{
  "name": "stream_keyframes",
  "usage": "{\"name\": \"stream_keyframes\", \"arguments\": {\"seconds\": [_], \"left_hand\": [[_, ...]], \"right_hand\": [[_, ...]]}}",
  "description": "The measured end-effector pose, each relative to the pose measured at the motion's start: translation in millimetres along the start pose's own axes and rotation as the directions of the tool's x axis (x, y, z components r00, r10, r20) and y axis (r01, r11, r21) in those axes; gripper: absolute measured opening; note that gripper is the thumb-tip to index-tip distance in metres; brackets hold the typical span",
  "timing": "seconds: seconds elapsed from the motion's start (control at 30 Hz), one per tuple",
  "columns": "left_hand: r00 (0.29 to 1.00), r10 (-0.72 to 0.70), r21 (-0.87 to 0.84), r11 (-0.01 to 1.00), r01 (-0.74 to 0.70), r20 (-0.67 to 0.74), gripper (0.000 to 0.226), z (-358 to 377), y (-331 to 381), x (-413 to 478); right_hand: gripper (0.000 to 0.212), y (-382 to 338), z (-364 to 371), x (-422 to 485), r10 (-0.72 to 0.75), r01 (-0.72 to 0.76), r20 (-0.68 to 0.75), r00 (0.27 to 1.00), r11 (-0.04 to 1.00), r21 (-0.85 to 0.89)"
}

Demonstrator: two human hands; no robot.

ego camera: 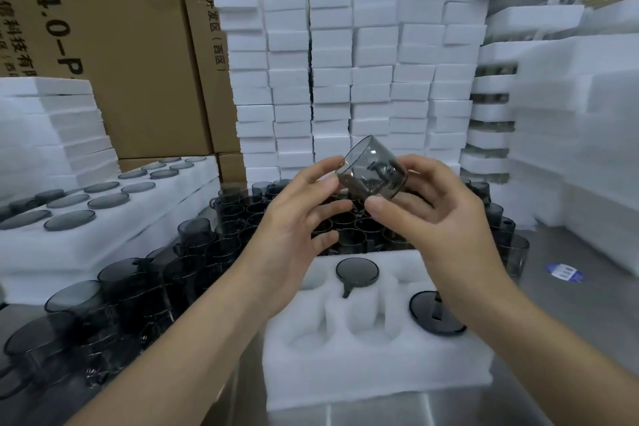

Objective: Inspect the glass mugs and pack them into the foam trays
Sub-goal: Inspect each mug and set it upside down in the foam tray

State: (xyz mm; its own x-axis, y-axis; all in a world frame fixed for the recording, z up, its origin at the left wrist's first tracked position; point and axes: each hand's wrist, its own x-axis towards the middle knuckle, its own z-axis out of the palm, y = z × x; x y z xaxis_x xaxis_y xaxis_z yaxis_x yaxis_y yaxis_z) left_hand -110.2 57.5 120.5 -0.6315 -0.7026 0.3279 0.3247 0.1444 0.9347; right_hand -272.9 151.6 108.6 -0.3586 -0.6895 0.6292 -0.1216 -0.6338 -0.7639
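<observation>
A smoky grey glass mug (371, 168) is held tilted in the air above the table, its base turned toward me. My left hand (301, 221) touches its rim side with thumb and fingertips. My right hand (439, 214) grips its other side, thumb underneath. Below lies a white foam tray (377, 360) with round pockets. Two mugs sit upside down in it, one at the back (356, 272) and one at the right (436, 315). Several pockets hold nothing.
Many loose grey mugs (193, 252) crowd the steel table at left and behind the tray. A filled foam tray (145, 218) lies on a stack at left. Stacked foam blocks (345, 79) and cardboard boxes (131, 45) form a wall behind. More foam stacks (570, 149) stand right.
</observation>
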Motion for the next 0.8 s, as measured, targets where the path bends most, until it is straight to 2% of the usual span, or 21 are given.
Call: {"name": "stream_keyframes", "arguments": {"seconds": [0.1, 0.17, 0.3, 0.43, 0.5, 0.6, 0.67, 0.73, 0.8], "left_hand": [[1.0, 0.018, 0.041, 0.999, -0.018, 0.011, 0.049, -0.4, 2.3, -0.5], [0.999, 0.026, 0.058, 0.998, -0.028, 0.022, 0.054, -1.1, 2.6, -0.5], [0.999, 0.038, 0.055, 0.998, -0.037, -0.025, 0.06, -3.4, 2.6, -1.4], [0.997, 0.068, 0.055, 0.996, -0.066, -0.036, 0.059, -4.6, 0.8, -0.4], [0.995, 0.103, 0.096, 0.99, -0.101, -0.015, 0.059, -5.9, 0.1, 1.0], [0.988, 0.125, 0.119, 0.984, -0.135, 0.085, 0.054, -8.0, -0.7, 2.0], [0.99, 0.129, 0.132, 0.982, -0.135, 0.056, 0.051, -9.9, 0.9, 2.6], [0.99, 0.142, 0.193, 0.972, -0.136, -0.014, 0.052, -14.8, 1.1, 4.9], [0.987, 0.158, 0.294, 0.946, -0.14, -0.039, 0.058, -20.1, -1.6, 8.1]], "right_hand": [[0.036, -4.0, 6.1, 1.5, 0.247, -0.256, 0.07, 0.966, 0.944, 0.206], [0.043, -4.9, 9.3, 1.2, 0.345, -0.359, 0.103, 0.933, 0.909, 0.213], [0.068, -4.7, 10.6, -1.0, 0.39, -0.413, 0.136, 0.911, 0.864, 0.288], [0.052, -6.9, 9.6, -1.3, 0.401, -0.42, 0.128, 0.907, 0.855, 0.303], [0.055, -9.0, 8.8, -0.6, 0.445, -0.474, 0.162, 0.881, 0.822, 0.315], [0.066, -9.6, 8.3, 0.2, 0.496, -0.533, 0.199, 0.845, 0.807, 0.254], [0.07, -8.1, 8.2, 0.6, 0.498, -0.525, 0.181, 0.848, 0.835, 0.161], [0.064, -5.2, 4.4, 1.7, 0.439, -0.442, 0.089, 0.894, 0.897, 0.017], [0.048, -4.3, -1.6, 2.6, 0.352, -0.346, 0.021, 0.936, 0.929, -0.129]]}}
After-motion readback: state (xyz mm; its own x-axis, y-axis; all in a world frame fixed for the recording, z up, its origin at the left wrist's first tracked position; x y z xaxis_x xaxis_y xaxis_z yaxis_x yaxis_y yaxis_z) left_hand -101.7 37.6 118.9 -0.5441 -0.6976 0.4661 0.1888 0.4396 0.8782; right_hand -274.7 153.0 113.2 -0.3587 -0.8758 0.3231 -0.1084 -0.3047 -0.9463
